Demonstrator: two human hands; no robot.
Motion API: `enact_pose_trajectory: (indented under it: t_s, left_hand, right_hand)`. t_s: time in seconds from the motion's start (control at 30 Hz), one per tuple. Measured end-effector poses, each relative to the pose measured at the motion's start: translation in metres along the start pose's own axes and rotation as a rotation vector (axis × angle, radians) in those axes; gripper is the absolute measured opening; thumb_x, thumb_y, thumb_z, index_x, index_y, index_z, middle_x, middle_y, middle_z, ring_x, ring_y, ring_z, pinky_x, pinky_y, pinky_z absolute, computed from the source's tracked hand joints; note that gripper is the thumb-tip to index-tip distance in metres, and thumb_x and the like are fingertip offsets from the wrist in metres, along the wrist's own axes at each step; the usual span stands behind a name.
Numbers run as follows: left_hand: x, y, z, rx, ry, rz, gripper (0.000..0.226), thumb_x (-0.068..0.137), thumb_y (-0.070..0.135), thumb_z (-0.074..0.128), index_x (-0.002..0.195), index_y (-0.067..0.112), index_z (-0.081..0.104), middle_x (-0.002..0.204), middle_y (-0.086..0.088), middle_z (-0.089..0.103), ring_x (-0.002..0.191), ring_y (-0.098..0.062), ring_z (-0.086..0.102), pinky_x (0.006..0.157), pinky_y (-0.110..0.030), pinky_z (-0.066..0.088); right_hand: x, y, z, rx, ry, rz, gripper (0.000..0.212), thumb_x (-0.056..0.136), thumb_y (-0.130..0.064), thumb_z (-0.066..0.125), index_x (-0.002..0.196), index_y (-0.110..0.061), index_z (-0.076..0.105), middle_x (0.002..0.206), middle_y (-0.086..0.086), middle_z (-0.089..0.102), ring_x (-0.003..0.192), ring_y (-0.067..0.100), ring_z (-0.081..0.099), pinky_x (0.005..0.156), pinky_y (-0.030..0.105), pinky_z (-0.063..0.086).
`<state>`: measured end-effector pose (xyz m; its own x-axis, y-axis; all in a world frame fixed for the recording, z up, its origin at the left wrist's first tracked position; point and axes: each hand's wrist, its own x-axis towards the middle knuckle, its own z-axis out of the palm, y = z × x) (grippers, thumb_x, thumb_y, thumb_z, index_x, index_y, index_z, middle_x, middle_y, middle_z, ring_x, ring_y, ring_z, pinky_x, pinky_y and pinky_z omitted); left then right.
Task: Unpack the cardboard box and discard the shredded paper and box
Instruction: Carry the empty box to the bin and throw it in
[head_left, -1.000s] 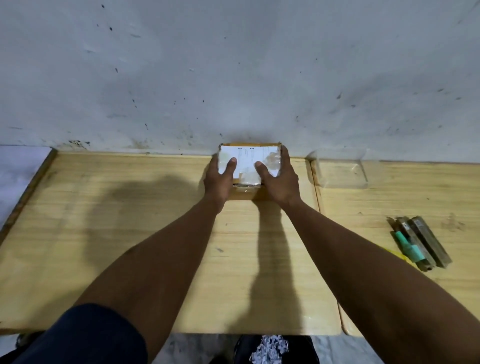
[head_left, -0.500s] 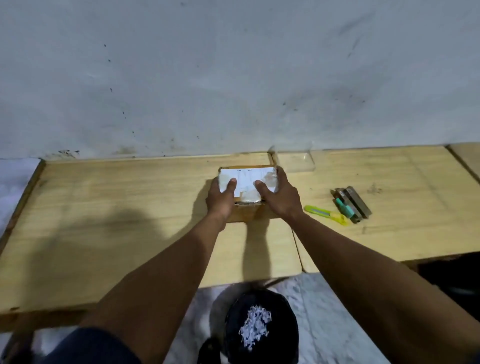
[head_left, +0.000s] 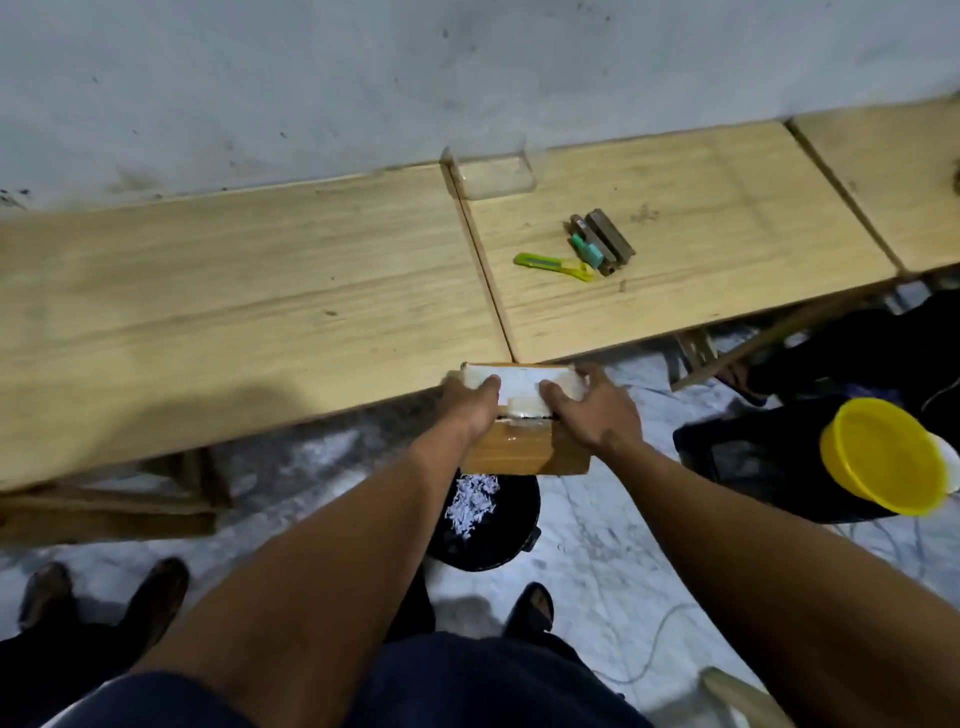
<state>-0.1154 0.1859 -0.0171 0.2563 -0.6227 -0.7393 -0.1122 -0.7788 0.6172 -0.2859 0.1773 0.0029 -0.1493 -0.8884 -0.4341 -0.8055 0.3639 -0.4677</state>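
Note:
A small brown cardboard box (head_left: 524, 452) with a white label and tape on top hangs in the air just off the table's front edge. My left hand (head_left: 470, 402) grips its left side and my right hand (head_left: 589, 410) grips its right side, thumbs on the top. Directly below the box stands a black bin (head_left: 509, 530) on the floor, with white shredded paper (head_left: 472, 501) lying inside it.
On the wooden table (head_left: 260, 291) lie a yellow-green box cutter (head_left: 553, 266), a teal item and brown blocks (head_left: 602, 241), and a clear plastic container (head_left: 491, 174) by the wall. A yellow bowl (head_left: 883, 454) sits on dark things at the right. My feet stand on the marble floor.
Both hands have pulled the box back off the table toward me, and it now hangs over the bin. The view has tilted down to the floor.

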Motion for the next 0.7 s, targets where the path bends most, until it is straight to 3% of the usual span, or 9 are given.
enact_pose_trajectory:
  t_s: [0.13,0.23,0.3,0.4,0.5,0.6,0.67,0.7]
  left_hand:
    - [0.004,-0.056,0.016,0.012,0.021,-0.151,0.086,0.073,0.057,0.059,0.140,0.010,0.033,0.141,-0.015,0.050,0.121,-0.034,0.054,0.102,-0.044,0.044]
    - [0.017,-0.088,0.022,0.022,0.024,-0.174,0.061,0.080,0.046,0.062,0.131,0.016,0.049,0.128,-0.011,0.060,0.103,-0.030,0.061,0.094,-0.041,0.050]
    - [0.027,-0.104,0.025,0.015,0.027,-0.166,0.051,0.081,0.039,0.066,0.127,0.019,0.056,0.123,-0.008,0.063,0.103,-0.029,0.063,0.093,-0.043,0.053]
    - [0.043,-0.116,0.030,0.013,0.000,-0.186,0.039,0.090,0.026,0.066,0.126,0.015,0.057,0.118,-0.007,0.064,0.105,-0.030,0.063,0.091,-0.041,0.053]
    - [0.060,-0.120,0.033,-0.010,-0.085,-0.189,0.043,0.090,0.022,0.067,0.130,0.022,0.054,0.122,-0.006,0.064,0.106,-0.028,0.062,0.092,-0.041,0.052]
    - [0.073,-0.120,0.032,0.004,-0.103,-0.206,0.044,0.084,0.026,0.070,0.124,0.031,0.052,0.119,-0.003,0.062,0.101,-0.024,0.061,0.091,-0.037,0.052]
    - [0.073,-0.114,0.030,0.030,-0.111,-0.213,0.034,0.089,0.029,0.065,0.120,0.025,0.052,0.112,-0.002,0.062,0.096,-0.022,0.061,0.087,-0.034,0.052]
    - [0.075,-0.111,0.029,0.062,-0.126,-0.206,0.036,0.091,0.032,0.063,0.125,0.023,0.055,0.111,-0.001,0.064,0.095,-0.021,0.063,0.089,-0.035,0.053]
  right_hand:
    - [-0.002,0.038,0.038,0.126,-0.145,0.135,0.077,0.074,-0.068,0.065,0.131,-0.023,0.041,0.129,0.010,0.060,0.113,0.032,0.060,0.091,0.040,0.050]
    - [0.001,0.059,0.071,0.165,-0.216,0.176,0.079,0.073,-0.061,0.071,0.135,-0.021,0.042,0.132,0.009,0.060,0.116,0.032,0.059,0.095,0.040,0.050]
    - [0.005,0.072,0.092,0.192,-0.252,0.186,0.079,0.074,-0.055,0.075,0.138,-0.021,0.044,0.133,0.009,0.061,0.117,0.031,0.059,0.097,0.039,0.050]
    - [0.017,0.087,0.115,0.215,-0.281,0.207,0.079,0.076,-0.050,0.076,0.141,-0.020,0.044,0.133,0.010,0.061,0.120,0.031,0.058,0.100,0.038,0.048]
    - [0.036,0.097,0.132,0.201,-0.325,0.233,0.077,0.079,-0.046,0.076,0.144,-0.018,0.043,0.137,0.011,0.059,0.124,0.032,0.055,0.102,0.037,0.046]
    - [0.052,0.102,0.138,0.133,-0.458,0.293,0.092,0.080,-0.046,0.074,0.152,-0.015,0.027,0.146,0.012,0.050,0.129,0.034,0.050,0.101,0.036,0.045]
    - [0.057,0.099,0.133,0.123,-0.513,0.320,0.096,0.083,-0.043,0.071,0.155,-0.012,0.015,0.152,0.014,0.041,0.133,0.035,0.045,0.102,0.038,0.045]
    - [0.058,0.096,0.129,0.148,-0.506,0.310,0.091,0.085,-0.040,0.070,0.155,-0.013,0.018,0.152,0.014,0.040,0.134,0.035,0.044,0.102,0.037,0.044]
